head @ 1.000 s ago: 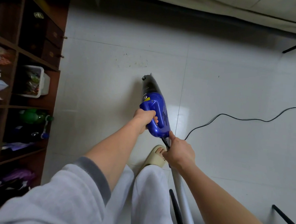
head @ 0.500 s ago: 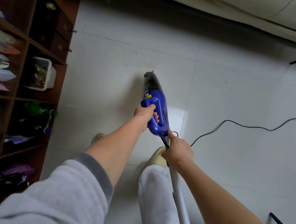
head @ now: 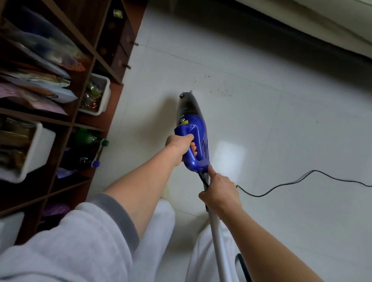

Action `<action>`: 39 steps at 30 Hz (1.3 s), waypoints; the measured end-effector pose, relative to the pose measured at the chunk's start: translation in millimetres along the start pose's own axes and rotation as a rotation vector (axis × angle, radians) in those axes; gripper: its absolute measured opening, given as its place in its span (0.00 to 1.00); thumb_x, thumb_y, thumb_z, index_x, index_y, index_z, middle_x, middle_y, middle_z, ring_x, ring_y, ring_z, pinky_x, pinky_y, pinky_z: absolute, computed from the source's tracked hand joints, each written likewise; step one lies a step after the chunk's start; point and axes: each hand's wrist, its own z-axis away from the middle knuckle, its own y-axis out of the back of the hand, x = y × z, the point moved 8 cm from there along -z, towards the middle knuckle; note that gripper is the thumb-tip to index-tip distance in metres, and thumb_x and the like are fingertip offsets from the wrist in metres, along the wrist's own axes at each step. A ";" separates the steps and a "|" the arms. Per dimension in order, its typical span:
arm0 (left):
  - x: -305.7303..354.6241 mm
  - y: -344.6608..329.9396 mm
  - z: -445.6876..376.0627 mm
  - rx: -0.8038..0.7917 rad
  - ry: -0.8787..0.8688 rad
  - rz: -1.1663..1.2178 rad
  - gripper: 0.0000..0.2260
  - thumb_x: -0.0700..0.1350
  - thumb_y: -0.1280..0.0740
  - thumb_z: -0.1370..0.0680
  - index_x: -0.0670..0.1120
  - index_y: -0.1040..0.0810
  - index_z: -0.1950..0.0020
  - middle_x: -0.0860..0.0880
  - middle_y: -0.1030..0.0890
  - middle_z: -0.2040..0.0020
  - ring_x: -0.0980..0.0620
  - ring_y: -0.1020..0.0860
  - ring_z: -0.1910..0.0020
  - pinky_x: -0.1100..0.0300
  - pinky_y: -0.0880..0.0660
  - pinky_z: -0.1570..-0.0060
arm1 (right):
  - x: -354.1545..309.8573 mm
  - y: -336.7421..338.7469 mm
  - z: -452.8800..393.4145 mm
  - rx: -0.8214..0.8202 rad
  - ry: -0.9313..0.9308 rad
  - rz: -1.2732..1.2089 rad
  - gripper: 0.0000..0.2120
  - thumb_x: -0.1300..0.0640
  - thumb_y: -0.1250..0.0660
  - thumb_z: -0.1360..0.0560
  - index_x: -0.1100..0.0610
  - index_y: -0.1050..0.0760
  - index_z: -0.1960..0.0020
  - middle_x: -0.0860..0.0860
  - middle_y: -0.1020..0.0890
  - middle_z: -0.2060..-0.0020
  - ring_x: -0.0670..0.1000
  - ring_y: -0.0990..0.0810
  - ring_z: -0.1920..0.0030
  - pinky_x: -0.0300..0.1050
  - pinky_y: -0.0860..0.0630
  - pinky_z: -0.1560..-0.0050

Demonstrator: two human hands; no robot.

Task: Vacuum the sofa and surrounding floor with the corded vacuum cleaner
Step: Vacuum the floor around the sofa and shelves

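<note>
Head camera looks steeply down, close above floor (head: 268, 128).

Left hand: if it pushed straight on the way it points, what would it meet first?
The left hand grips the blue handheld vacuum cleaner, so it is already against that; beyond lies white tiled floor, depth unclear.

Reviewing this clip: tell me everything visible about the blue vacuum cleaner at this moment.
The vacuum cleaner has a glossy blue plastic body with a yellow label, a dark tapering front section pointing away over the white tile floor, and a pale tube running back toward the person. The left hand holds its looped grip; the right hand holds the tube just behind the body. A black cord trails right across the floor.
</note>
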 end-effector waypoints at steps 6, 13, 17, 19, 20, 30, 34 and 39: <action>9.0 43.4 -11.5 0.011 0.017 0.050 0.03 0.38 0.36 0.23 0.39 0.24 0.53 0.48 0.24 0.67 0.53 0.25 0.71 0.59 0.26 0.71 | -44.7 -5.9 -4.1 -0.003 0.040 0.056 0.26 0.63 0.36 0.31 0.50 0.37 0.36 0.50 0.25 0.62 0.54 0.26 0.61 0.42 0.34 0.69; 15.5 79.7 -16.7 0.037 0.023 0.103 0.03 0.38 0.36 0.23 0.40 0.25 0.57 0.47 0.24 0.68 0.52 0.25 0.71 0.59 0.26 0.70 | -78.5 -12.1 -6.2 -0.034 0.068 0.096 0.30 0.63 0.36 0.32 0.49 0.39 0.33 0.52 0.23 0.60 0.56 0.25 0.61 0.43 0.31 0.68; 15.3 107.2 -20.8 0.060 0.030 0.114 0.02 0.38 0.36 0.24 0.40 0.24 0.56 0.47 0.24 0.68 0.51 0.24 0.70 0.58 0.24 0.65 | -102.3 -16.7 -7.9 -0.039 0.105 0.124 0.29 0.63 0.36 0.31 0.49 0.39 0.33 0.51 0.26 0.64 0.54 0.26 0.64 0.43 0.30 0.68; 15.0 121.2 -23.6 0.076 0.032 0.126 0.02 0.38 0.36 0.24 0.40 0.25 0.55 0.47 0.24 0.67 0.51 0.24 0.70 0.58 0.24 0.66 | -114.7 -20.0 -8.9 -0.037 0.123 0.142 0.29 0.63 0.36 0.31 0.49 0.39 0.32 0.50 0.28 0.66 0.53 0.27 0.65 0.43 0.31 0.69; 14.6 129.3 -25.0 0.084 0.034 0.136 0.02 0.37 0.36 0.24 0.40 0.25 0.56 0.47 0.24 0.67 0.51 0.25 0.70 0.58 0.24 0.66 | -122.0 -22.7 -9.3 -0.041 0.133 0.149 0.30 0.64 0.36 0.30 0.49 0.39 0.32 0.50 0.29 0.66 0.53 0.27 0.66 0.43 0.31 0.69; 12.2 169.1 -28.1 0.122 0.068 0.248 0.04 0.37 0.37 0.26 0.42 0.27 0.61 0.47 0.24 0.68 0.51 0.25 0.70 0.57 0.24 0.62 | -159.2 -19.7 -12.9 -0.040 0.222 0.274 0.29 0.63 0.37 0.27 0.50 0.40 0.28 0.52 0.29 0.61 0.54 0.28 0.60 0.46 0.31 0.64; 4.3 176.1 -26.9 0.210 0.075 0.257 0.03 0.38 0.36 0.26 0.41 0.25 0.59 0.47 0.23 0.69 0.51 0.24 0.70 0.57 0.21 0.57 | -163.1 -16.3 -10.6 -0.046 0.232 0.331 0.31 0.63 0.38 0.27 0.49 0.42 0.27 0.51 0.30 0.60 0.54 0.29 0.60 0.45 0.32 0.63; 1.3 184.4 -19.5 0.368 0.059 0.234 0.05 0.40 0.37 0.26 0.40 0.23 0.59 0.47 0.22 0.70 0.52 0.24 0.73 0.59 0.22 0.63 | -168.0 -20.2 -6.6 -0.056 0.251 0.353 0.32 0.65 0.38 0.27 0.49 0.43 0.26 0.51 0.29 0.60 0.54 0.27 0.60 0.46 0.32 0.63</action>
